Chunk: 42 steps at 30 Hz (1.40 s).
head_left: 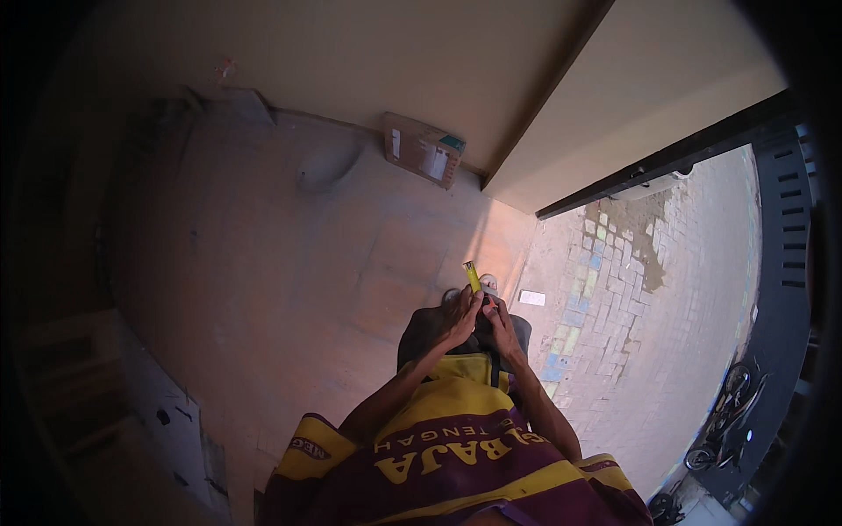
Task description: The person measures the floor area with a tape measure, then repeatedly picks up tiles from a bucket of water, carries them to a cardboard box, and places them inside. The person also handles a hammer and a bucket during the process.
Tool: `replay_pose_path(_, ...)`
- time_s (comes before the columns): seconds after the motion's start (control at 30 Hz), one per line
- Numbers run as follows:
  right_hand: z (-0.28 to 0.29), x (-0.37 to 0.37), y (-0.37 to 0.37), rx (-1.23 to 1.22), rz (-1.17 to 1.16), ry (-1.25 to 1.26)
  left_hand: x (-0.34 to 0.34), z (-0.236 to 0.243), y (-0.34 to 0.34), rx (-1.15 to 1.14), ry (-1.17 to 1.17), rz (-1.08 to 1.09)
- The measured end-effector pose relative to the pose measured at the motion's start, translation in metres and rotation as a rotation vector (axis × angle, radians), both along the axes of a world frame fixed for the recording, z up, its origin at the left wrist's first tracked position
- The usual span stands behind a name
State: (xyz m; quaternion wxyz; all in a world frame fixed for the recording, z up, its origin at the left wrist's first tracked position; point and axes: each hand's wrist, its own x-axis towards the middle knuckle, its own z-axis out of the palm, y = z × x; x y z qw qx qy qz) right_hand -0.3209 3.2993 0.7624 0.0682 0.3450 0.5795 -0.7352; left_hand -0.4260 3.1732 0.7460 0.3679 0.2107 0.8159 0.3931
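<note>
In front of my lap, both hands are close together. My left hand (462,321) is closed on a yellow tape measure blade (474,275), whose free end points up and away from me. Right beside it, my right hand (503,328) is closed too, its fingertips near the blade's lower part. Something small and orange (491,304) shows at those fingertips, too small to name. The tape's case cannot be made out between the hands. My knees are bent below them, and parts of my feet show just beyond.
A flat white rectangular thing (531,297) lies right of my feet. A cardboard box (424,151) leans against the far wall. Paving blocks (614,289) begin on the right, past a dark door rail (667,159). Motorcycles (732,408) stand at the far right.
</note>
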Motion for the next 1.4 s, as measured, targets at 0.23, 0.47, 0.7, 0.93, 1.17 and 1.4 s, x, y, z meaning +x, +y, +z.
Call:
replay_pose_path(0.23,-0.077,-0.162,0.051,0.023,0.287,-0.077,-0.073,-0.059,-0.085,-0.412,-0.012,0.532)
replay_pose_path(0.47,-0.188,-0.431,-0.030,0.301,0.693,0.172,-0.150,-0.160,-0.145,-0.734,-0.107,0.648)
replay_pose_path(0.7,-0.440,-0.726,-0.188,0.916,0.823,0.105,-0.366,-0.185,-0.194,-0.815,-0.241,0.735)
replay_pose_path(0.93,-0.687,-0.874,-0.268,1.077,1.065,0.111,-0.461,-0.221,-0.225,-0.808,-0.497,0.693)
replay_pose_path(1.17,-0.748,-0.894,-0.288,1.143,1.094,0.002,-0.510,-0.230,-0.242,-0.872,-0.581,0.555)
replay_pose_path(1.4,-0.712,-0.818,-0.210,0.775,0.281,-0.313,-0.514,-0.231,-0.237,-0.894,-0.543,0.527)
